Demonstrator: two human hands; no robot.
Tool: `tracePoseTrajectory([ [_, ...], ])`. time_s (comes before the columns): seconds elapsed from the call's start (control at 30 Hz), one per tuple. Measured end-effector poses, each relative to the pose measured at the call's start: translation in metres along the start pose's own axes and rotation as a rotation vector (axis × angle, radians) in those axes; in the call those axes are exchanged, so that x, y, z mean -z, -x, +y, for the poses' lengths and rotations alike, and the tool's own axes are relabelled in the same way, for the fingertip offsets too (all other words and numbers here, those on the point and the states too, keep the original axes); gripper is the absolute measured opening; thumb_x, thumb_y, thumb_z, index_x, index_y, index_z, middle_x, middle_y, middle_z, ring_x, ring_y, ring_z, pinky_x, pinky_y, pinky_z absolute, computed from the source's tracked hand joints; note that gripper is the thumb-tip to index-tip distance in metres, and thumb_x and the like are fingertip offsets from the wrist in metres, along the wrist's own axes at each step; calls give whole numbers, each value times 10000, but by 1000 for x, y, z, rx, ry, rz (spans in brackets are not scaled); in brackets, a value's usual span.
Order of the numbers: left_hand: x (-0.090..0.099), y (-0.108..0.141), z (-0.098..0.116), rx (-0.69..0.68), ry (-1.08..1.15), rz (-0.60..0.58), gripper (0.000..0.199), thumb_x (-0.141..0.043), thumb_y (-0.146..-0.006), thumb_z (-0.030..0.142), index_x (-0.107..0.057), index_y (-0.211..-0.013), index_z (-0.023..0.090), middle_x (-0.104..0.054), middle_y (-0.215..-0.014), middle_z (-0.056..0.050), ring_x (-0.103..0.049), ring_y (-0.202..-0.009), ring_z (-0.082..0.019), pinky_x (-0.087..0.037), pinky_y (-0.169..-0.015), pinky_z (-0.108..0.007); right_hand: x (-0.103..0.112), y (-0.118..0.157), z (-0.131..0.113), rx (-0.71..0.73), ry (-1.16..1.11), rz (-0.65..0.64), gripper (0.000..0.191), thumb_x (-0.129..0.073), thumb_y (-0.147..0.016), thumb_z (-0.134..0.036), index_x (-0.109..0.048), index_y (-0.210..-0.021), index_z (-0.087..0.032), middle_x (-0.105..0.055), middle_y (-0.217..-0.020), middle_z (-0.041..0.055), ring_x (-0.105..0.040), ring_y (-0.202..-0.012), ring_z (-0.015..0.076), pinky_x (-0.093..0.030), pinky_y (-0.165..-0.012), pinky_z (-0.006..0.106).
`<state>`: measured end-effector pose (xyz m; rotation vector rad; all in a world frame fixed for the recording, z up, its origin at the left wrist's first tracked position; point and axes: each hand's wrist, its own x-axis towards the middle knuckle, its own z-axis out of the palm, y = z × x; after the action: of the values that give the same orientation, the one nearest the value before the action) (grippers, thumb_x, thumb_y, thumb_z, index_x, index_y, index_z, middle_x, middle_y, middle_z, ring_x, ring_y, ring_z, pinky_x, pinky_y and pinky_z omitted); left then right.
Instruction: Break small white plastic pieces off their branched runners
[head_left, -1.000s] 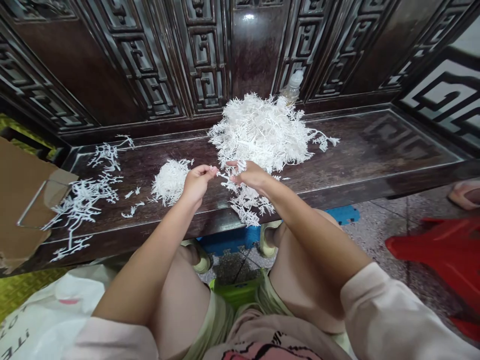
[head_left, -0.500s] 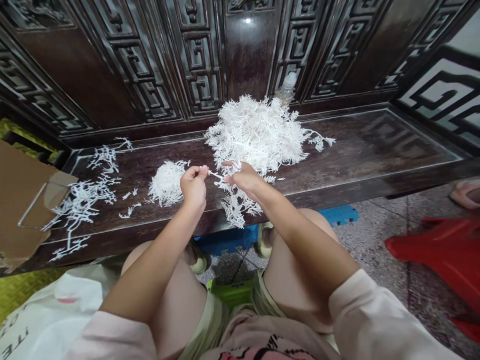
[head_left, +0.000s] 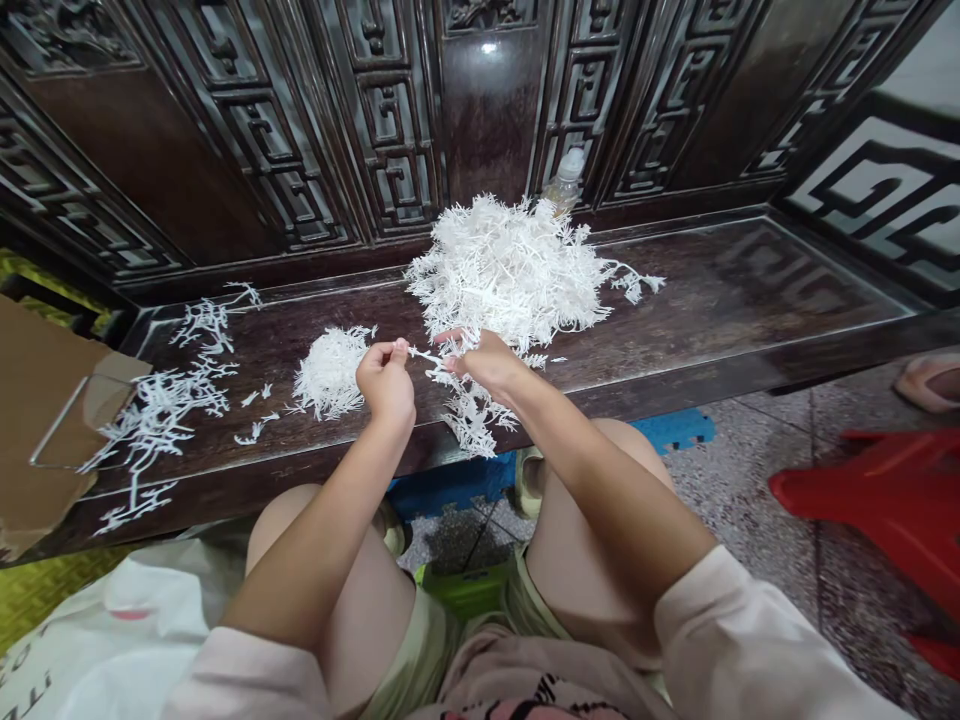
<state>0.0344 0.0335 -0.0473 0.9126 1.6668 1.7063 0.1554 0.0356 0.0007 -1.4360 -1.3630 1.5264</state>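
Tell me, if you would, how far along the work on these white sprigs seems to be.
Done, it seems: a small dense heap sits on the dark wooden bench, with loose sprigs further left. In hand: the left hand and right hand grip a thin sprig. Left: the large tangled pile remains far bigger, and a clump lies below the right hand, so most looks unfinished.

TXT | white plastic bag (head_left: 127,640) | blk print, lower L edge | partial "IT", rest cut off
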Motion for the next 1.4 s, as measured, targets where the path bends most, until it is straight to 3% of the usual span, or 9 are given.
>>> tracePoseTrajectory([
  [0.1,5,-2,4,5,-13,-26,138,-528,-689,294,-511,-631,170,-563,-688,3,-519,-709,-115,-403,-679,-233,3,-4,3,-20,4,2,426,-535,-620,-104,-560,-1040,-171,-573,-740,31,-512,-664,124,-399,-657,276],
  [0.2,15,-8,11,1,-15,-163,184,-561,-676,352,-555,-674,168,-579,-718,-7,-527,-727,-122,-404,-702,-239,8,-11,7,-44,1,0,403,-583,-646,-209,-531,-1043,-170,-593,-790,48,-525,-737,149,-399,-695,291],
  [0.37,23,-12,24,311,56,-452,310,-599,-642,453,-562,-778,177,-600,-784,-36,-545,-665,-121,-426,-645,-269,15,-21,9,-1,9,-109,247,-607,-639,-324,-550,-810,-155,-592,-779,43,-503,-769,155,-379,-711,296],
  [0.47,21,-7,32,367,98,-515,319,-621,-626,450,-571,-761,165,-605,-784,-49,-541,-662,-122,-429,-654,-278,15,-23,7,36,-16,-150,224,-611,-640,-322,-546,-764,-146,-590,-759,41,-499,-758,148,-372,-711,293],
  [0.8,44,9,38,268,-17,-486,254,-641,-616,398,-647,-724,168,-627,-750,-44,-542,-700,-132,-404,-685,-260,21,-20,2,41,-87,-149,356,-627,-639,-335,-569,-947,-164,-586,-859,57,-512,-802,156,-391,-717,298],
  [0.97,41,7,36,281,-112,-444,251,-619,-630,403,-637,-666,156,-630,-726,-45,-526,-646,-129,-387,-646,-257,28,-25,7,76,12,132,614,-674,-587,-378,-444,-1119,-178,-526,-1050,98,-496,-932,198,-395,-793,339],
  [1.07,36,9,37,296,-112,-418,259,-605,-639,405,-622,-650,146,-620,-695,-41,-516,-625,-124,-378,-622,-247,27,-19,6,230,101,278,763,-682,-563,-417,-335,-1218,-232,-434,-1181,108,-443,-1033,228,-399,-801,364],
  [1.23,34,11,35,299,-33,-459,265,-616,-625,407,-603,-622,142,-577,-613,-16,-488,-586,-106,-360,-591,-225,12,2,2,627,377,141,433,-610,-642,-451,-522,-1010,-239,-510,-1089,48,-442,-1028,206,-344,-861,368],
  [1.4,37,4,31,379,44,-457,289,-642,-589,423,-581,-637,145,-571,-622,-4,-488,-552,-89,-339,-543,-210,-6,0,10,698,573,51,234,-577,-703,-390,-565,-818,-186,-590,-874,29,-501,-856,162,-318,-785,306],
])
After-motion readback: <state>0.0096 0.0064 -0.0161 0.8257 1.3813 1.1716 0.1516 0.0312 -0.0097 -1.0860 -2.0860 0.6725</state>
